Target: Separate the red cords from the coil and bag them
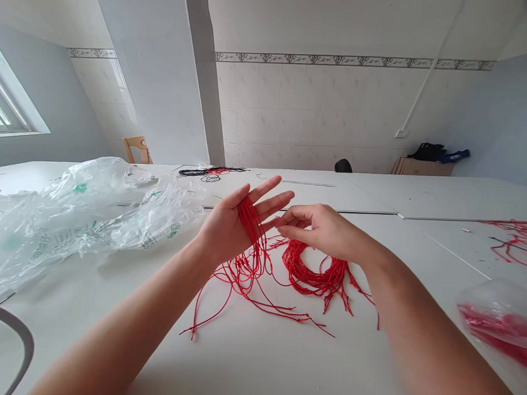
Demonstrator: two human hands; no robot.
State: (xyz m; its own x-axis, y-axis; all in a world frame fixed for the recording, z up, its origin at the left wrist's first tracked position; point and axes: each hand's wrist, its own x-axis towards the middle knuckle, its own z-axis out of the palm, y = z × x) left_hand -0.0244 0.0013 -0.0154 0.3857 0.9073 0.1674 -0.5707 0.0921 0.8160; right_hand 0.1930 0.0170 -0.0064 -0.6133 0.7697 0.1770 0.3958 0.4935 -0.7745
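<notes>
My left hand is palm up with its fingers spread. A bundle of red cords lies across its palm, hooked by the thumb, and the cords hang down to the white table, where their loose ends spread out. My right hand is just to the right, its thumb and fingers bent towards each other close to the left fingertips. Whether anything thin is between them is too small to tell. Below the right hand, a coiled bundle of red braided cords rests on the table.
Crumpled clear plastic bags cover the table's left side. Black cords lie at the back. At the right are loose red cords and a bag of red material. A grey curved tube is at the lower left.
</notes>
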